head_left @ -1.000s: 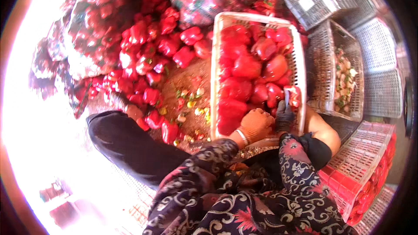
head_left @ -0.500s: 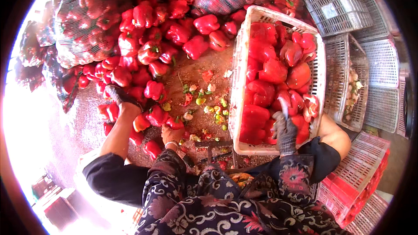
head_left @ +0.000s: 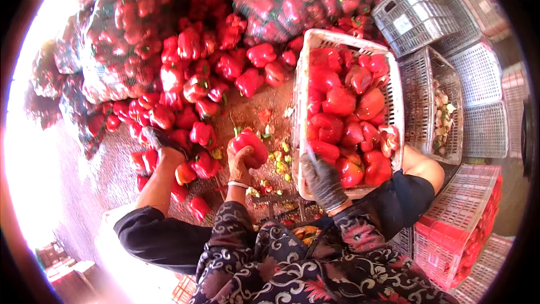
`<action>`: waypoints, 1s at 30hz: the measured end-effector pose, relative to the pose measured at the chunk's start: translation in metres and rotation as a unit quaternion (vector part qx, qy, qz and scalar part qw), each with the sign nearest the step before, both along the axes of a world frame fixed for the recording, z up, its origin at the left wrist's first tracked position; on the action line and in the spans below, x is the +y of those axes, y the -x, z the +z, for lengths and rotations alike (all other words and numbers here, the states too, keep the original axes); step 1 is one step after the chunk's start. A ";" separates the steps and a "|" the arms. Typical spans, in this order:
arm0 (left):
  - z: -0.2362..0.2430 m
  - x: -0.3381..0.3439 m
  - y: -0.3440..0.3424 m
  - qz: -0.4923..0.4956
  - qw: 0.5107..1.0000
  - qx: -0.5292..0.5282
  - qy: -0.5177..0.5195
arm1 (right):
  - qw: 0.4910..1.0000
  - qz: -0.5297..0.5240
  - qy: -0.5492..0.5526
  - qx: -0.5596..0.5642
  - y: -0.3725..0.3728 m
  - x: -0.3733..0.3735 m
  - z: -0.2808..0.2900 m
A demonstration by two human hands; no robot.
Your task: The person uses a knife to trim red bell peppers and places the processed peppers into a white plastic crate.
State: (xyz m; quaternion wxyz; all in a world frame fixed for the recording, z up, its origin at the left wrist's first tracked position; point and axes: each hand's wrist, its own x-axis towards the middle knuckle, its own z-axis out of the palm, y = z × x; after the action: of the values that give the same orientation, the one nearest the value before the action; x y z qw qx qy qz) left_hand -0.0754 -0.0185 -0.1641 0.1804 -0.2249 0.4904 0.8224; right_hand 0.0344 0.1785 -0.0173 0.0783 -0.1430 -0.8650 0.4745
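In an orange-brown glove, my left hand point(head_left: 238, 164) is closed around a red bell pepper point(head_left: 252, 147), lifted above the floor between the pile and the crate. My right hand point(head_left: 323, 182), in a dark grey glove, grips a small knife point(head_left: 310, 151); its blade points away from me and its handle is mostly hidden by the fingers. That hand is over the near left corner of a white plastic crate point(head_left: 300, 135) holding many red peppers point(head_left: 340, 101). Loose red peppers point(head_left: 190, 44) are heaped on the floor beyond my left hand.
Mesh sacks of peppers point(head_left: 121, 34) stand behind the heap. Green and pale cores point(head_left: 280, 160) litter the floor. On the right are stacked crates point(head_left: 416, 19), a crate with core scraps point(head_left: 444, 112) and a red-and-white crate point(head_left: 458, 214). My dark-shod foot point(head_left: 160, 139) rests by the heap.
My left hand has raised a pepper off the floor and moved slightly right. My right hand, with the knife, has moved left from the crate's middle to its near left corner.
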 end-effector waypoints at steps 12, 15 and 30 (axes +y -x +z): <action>0.169 0.061 -0.037 -0.036 0.947 0.310 0.073 | 0.985 0.103 -0.113 0.078 0.005 -0.018 0.068; 0.168 0.065 -0.045 -0.006 0.938 0.333 0.093 | 0.983 0.092 -0.130 0.090 -0.001 -0.022 0.072; 0.189 0.038 -0.035 0.068 0.951 0.301 0.004 | 0.984 0.077 -0.132 -0.088 -0.043 -0.014 0.025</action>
State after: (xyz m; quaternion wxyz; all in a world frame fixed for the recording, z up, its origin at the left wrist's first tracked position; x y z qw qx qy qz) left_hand -0.0400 0.0194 0.0246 -0.0328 0.0002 0.5085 0.8604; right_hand 0.0772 0.1649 0.0075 -0.0168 -0.1056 -0.9319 0.3466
